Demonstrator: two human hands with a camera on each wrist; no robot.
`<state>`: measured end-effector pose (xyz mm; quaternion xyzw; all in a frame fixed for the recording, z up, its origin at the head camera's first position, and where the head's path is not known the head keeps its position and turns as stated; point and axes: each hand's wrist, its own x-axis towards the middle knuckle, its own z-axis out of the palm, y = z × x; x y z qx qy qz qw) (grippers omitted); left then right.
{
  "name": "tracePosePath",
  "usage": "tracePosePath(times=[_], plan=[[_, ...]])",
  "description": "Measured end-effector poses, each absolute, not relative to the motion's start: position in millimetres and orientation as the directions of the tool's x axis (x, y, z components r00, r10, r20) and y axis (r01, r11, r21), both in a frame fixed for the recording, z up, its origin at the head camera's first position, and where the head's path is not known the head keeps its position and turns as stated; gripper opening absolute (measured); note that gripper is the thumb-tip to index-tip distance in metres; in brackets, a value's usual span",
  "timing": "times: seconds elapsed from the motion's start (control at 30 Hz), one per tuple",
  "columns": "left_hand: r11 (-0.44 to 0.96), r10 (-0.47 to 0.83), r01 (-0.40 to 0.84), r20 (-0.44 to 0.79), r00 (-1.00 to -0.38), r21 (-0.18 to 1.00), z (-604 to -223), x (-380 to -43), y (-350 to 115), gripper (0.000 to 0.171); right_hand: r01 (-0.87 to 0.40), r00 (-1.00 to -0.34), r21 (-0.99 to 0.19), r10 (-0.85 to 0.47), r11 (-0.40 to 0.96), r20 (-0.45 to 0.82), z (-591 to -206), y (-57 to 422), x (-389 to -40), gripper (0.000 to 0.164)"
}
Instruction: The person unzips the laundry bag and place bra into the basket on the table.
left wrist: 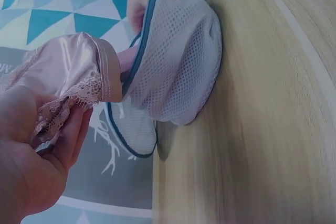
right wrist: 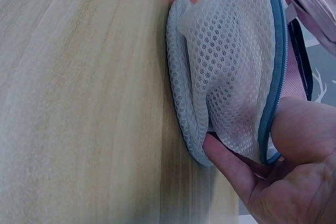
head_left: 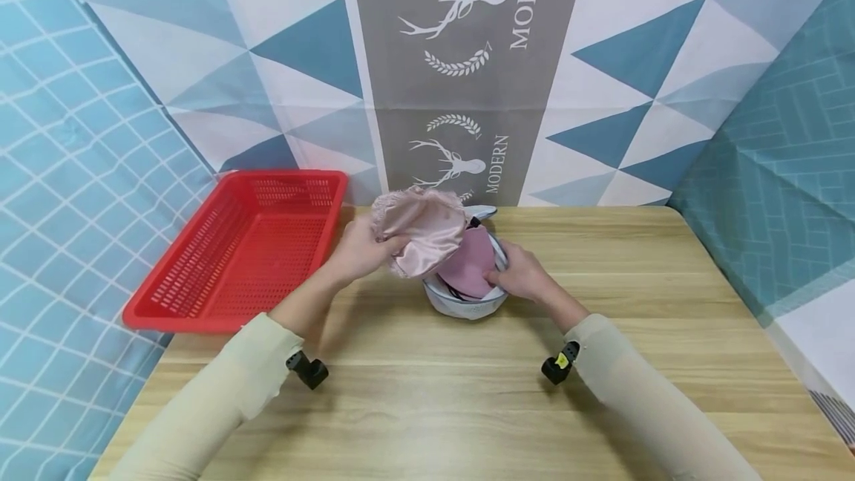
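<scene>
My left hand [head_left: 361,249] pinches a pink satin undergarment with lace trim [head_left: 427,228], raised above the left side of a white mesh laundry bag [head_left: 464,309]. The bag stands on the table with its blue-edged zip opening [right wrist: 275,77] spread and its lid flap [left wrist: 134,129] folded back. Inside it lies a mauve-pink cloth piece [head_left: 467,262] with some dark straps or edging; its kind is unclear. At the bag's right rim, my right hand [head_left: 521,269] grips the mesh edge, thumb inside and fingers outside.
A red perforated plastic basket [head_left: 230,321] stands at the table's back left, beside my left forearm. Patterned cloth walls [head_left: 300,36] enclose the back and sides of the wooden table [head_left: 427,407]. A small black camera is worn on each wrist.
</scene>
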<state>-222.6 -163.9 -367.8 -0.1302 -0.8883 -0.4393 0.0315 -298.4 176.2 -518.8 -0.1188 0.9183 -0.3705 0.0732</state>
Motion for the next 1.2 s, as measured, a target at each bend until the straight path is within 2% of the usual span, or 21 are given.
tracePosePath(times=[0.23, 0.6, 0.97, 1.2], plan=[[0.604, 0.178, 0.255, 0.183, -0.967, 0.755, -362, -221, -175, 0.054, -0.162, -0.956, -0.708, -0.288, 0.688, -0.061, -522, 178, -303, 0.072], [0.581, 0.137, 0.175, 0.116, -0.984, 0.795, -351, -224, -195, 0.056, -0.176, -0.961, -0.691, -0.275, 0.701, -0.034, -521, 177, -298, 0.066], [0.559, 0.121, 0.124, 0.067, -0.990, 0.820, -338, -222, -215, 0.050, -0.151, -0.962, -0.703, -0.268, 0.695, -0.058, -509, 176, -296, 0.070], [0.613, 0.106, 0.120, 0.069, -0.992, 0.781, -334, -218, -235, 0.052, -0.148, -0.960, -0.707, -0.271, 0.692, -0.064, -520, 177, -298, 0.068]])
